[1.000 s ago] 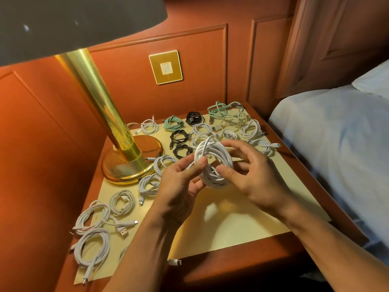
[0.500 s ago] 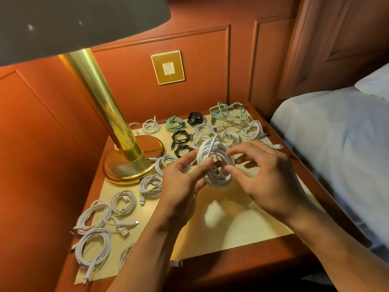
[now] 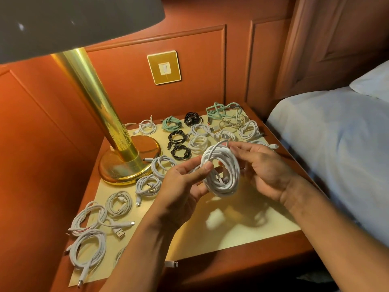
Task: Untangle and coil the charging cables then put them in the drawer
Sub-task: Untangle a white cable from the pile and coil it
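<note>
Holding a white charging cable coil (image 3: 221, 171) above the middle of the nightstand (image 3: 231, 256), both hands keep it upright, its open centre facing the camera. The coil is thick, wound in many round loops that sit a little unevenly, and a short end with a plug is tucked inside the ring. One strand arches loose at the top. The left hand (image 3: 181, 186) pinches the coil's left edge, thumb on the front and fingers behind. The right hand (image 3: 265, 165) curls around the right side, its fingertips at that topmost strand.

Other cables lie on the cream inlay (image 3: 210, 232) of the tabletop:
- several white coils at the front left (image 3: 88, 247), one with a USB-A plug (image 3: 120, 232) sticking out
- more white coils beside the brass lamp base (image 3: 130, 163)
- a mint green coil (image 3: 171, 123) and black coils (image 3: 176, 137) toward the back
- a loose tangle of mint green and pale cables (image 3: 223, 111) in the back right corner

A bed (image 3: 326, 144) stands just to the right of the nightstand.
</note>
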{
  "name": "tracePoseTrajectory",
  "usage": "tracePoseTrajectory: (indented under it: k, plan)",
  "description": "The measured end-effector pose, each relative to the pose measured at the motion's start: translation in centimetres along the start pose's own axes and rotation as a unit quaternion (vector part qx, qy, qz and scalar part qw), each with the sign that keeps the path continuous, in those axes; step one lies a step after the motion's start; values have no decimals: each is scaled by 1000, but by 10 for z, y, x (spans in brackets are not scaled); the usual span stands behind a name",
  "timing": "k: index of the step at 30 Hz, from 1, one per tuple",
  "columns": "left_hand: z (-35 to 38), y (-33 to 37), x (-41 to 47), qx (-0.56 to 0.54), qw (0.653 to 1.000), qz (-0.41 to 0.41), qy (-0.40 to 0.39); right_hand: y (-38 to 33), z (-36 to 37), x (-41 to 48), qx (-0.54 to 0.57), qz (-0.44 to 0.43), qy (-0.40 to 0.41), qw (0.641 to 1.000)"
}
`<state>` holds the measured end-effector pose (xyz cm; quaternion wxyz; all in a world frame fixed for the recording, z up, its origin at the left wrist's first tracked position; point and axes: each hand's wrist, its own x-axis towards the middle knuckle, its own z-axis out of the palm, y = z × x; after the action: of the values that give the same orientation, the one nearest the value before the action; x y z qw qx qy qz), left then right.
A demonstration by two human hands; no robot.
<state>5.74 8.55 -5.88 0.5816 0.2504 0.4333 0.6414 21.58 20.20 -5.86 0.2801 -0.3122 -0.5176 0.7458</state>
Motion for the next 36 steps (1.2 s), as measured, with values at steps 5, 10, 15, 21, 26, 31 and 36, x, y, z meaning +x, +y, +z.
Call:
tracePoseTrajectory:
  k: [5, 10, 15, 21, 26, 31, 36]
  plan:
    - [0, 1, -1, 1, 1000, -18, -26, 0, -10, 5, 9, 25, 36, 999]
    - [0, 2, 0, 27, 998, -31, -37, 3, -11, 4, 11, 35, 35, 999]
    - [-3, 0, 0, 18, 999, -31, -27, 2, -7, 1, -87, 20, 31, 996]
    - [-3, 2, 0, 6, 1000, -19, -13, 4, 0, -10, -93, -14, 44, 995]
    - [-2, 3, 2, 3, 999, -13, 32, 9, 7, -23, -283, -169, 134, 935]
    - [-7, 4, 2, -35, 997, -16, 68, 0, 16, -41, -422, -313, 133, 840]
    - [-5, 3, 0, -5, 998, -3, 58, 12, 29, -39, -458, -295, 148, 825]
